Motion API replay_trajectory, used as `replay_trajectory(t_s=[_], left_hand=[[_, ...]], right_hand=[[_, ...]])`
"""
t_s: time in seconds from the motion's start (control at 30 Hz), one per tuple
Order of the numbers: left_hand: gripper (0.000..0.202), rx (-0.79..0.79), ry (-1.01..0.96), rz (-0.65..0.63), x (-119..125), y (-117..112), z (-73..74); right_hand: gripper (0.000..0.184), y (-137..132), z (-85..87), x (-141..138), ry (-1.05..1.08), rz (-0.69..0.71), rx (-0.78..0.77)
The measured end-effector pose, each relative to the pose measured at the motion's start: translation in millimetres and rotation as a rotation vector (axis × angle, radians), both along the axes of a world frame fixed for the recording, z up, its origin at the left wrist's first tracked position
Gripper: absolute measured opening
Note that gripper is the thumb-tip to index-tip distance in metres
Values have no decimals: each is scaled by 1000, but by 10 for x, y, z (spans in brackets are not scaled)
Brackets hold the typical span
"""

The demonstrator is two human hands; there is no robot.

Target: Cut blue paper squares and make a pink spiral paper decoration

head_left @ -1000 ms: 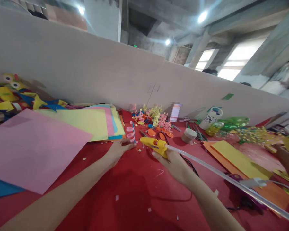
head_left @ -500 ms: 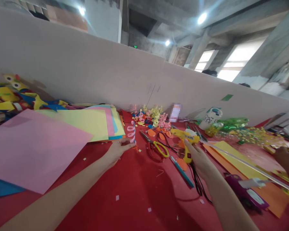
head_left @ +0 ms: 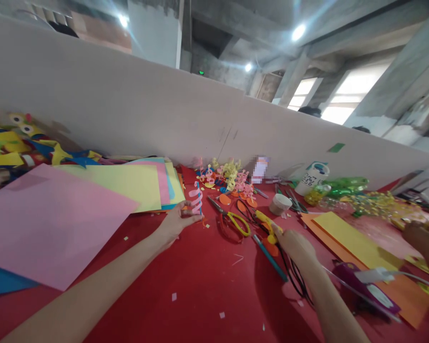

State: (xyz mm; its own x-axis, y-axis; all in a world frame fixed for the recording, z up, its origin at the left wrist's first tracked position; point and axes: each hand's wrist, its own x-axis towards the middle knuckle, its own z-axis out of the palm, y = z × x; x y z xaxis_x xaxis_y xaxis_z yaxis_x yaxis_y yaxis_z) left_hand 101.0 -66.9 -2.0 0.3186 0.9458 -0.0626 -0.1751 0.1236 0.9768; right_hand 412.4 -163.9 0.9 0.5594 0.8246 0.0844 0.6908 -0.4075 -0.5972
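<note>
My left hand pinches the foot of an upright blue stick wrapped in a pink paper spiral, standing on the red table. My right hand grips a yellow hot glue gun, held low over the table with its nozzle pointing left. A clear glue stick trails back from the gun along my right forearm. Yellow-handled scissors lie between my two hands. A blue pen lies just below the gun.
Pink, yellow and blue paper sheets cover the left. Curled paper pieces sit at the back by the grey partition. A tape roll, a white bottle, orange and yellow sheets and a purple tool lie right. Another person's hand shows far right.
My right hand swung the glue gun away from the spiral stick, rightwards, then lowered it toward the table. My left hand stayed on the stick.
</note>
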Motion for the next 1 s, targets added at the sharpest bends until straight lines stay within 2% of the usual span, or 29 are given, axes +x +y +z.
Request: replay_trajectory(t_s=[0.07,0.1,0.13,0.2,0.27,0.33,0.63,0.83,1.0], left_hand=[[45,10,-5,-51,11,-19,11],[45,15,-8,-76,18,-31,16],[46,19,-14,-98,25,-45,19],[48,22,-26,-137,37,-73,27],[50,17,-38,-180,44,-101,40],[51,10,-40,-215,45,-124,59],[51,6,22,-222,55,-154,85],[51,19,-9,-274,60,-127,45],[46,46,74,-252,43,-132,76]], right_hand=[[43,4,104,-180,-46,4,27],[36,20,163,-316,-57,53,66],[29,46,222,-476,-35,210,135],[23,123,319,-817,56,422,156],[24,212,374,-1107,276,671,169],[24,285,385,-1285,366,725,166],[23,359,269,-1371,603,658,68],[24,405,165,-1384,642,681,97],[27,435,46,-1364,668,644,178]])
